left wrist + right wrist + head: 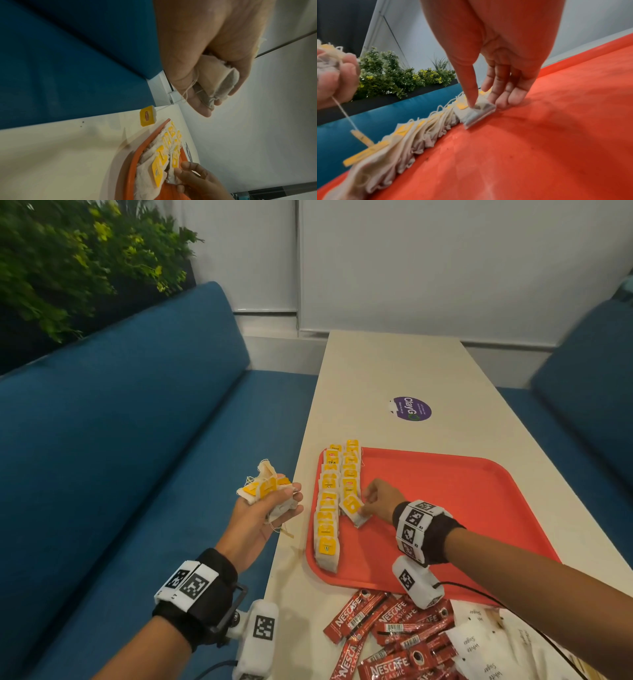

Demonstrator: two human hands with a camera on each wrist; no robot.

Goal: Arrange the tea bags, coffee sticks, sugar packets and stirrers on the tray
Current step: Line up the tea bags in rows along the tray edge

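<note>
Coffee sticks [394,642] lay nearest you, a loose red heap on the table [394,364] just short of the tray [462,498]; roughly ten showed, the heap overlapping and running out of frame, so no exact count was possible. Beside them, at your right, sugar packets [476,645] lay piled, at least three legible, none yet on the tray. Stirrers could not be made out. On the tray, tea bags [329,522] stood in two overlapping rows along its left edge: about ten in the outer row, about six in the inner, too closely lapped to count surely. Your right hand [380,501] pinched one tea bag [354,508] between thumb and fingers at the near end of the inner row, the bag touching the tray floor. Your left hand [270,508], held off the table's left edge, was curled round a bunch of spare tea bags [265,486], perhaps five, one tag dangling on its string. By this showing you were partway through the first of four item kinds. One purple sticker [410,408] lay farther up the table.
</note>
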